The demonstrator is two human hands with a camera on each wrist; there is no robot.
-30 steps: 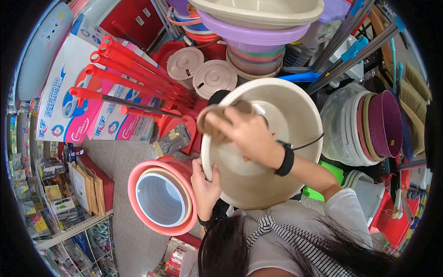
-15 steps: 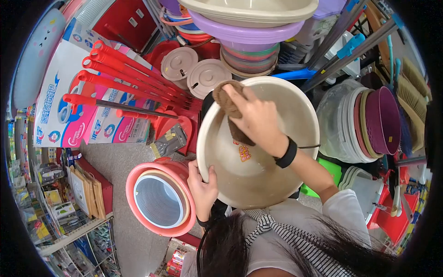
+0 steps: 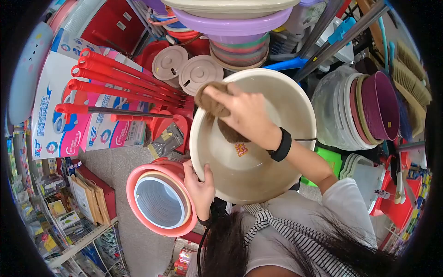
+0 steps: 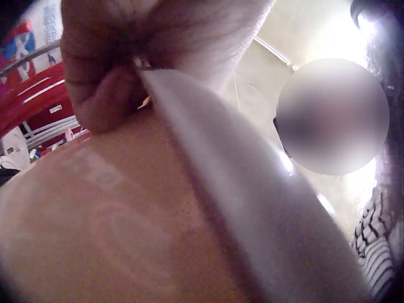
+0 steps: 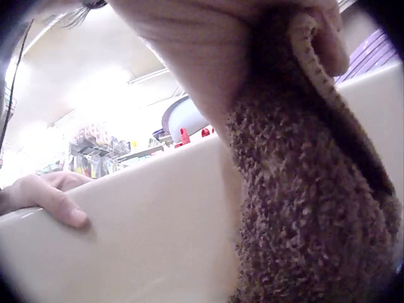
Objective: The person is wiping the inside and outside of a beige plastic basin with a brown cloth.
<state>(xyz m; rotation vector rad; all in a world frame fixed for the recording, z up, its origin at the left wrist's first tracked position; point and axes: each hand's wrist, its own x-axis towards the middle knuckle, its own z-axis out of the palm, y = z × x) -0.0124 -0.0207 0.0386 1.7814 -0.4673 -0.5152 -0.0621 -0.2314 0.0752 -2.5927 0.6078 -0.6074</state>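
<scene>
The deep, round basin before you is of smooth, glossy cream plastic, its mouth upward and a small red-and-yellow sticker on its interior. Your left hand grips the near-left rim, thumb against the inner wall and the other fingers outside, while your right arm, bearing a black wristband, extends obliquely across the opening. At the far-left rim, your right hand clasps a nubbly brown terry cloth in bent fingers, a loose fold hanging inside.

The brown cloth looks rough and matt, the plastic basin smooth, glossy.
</scene>
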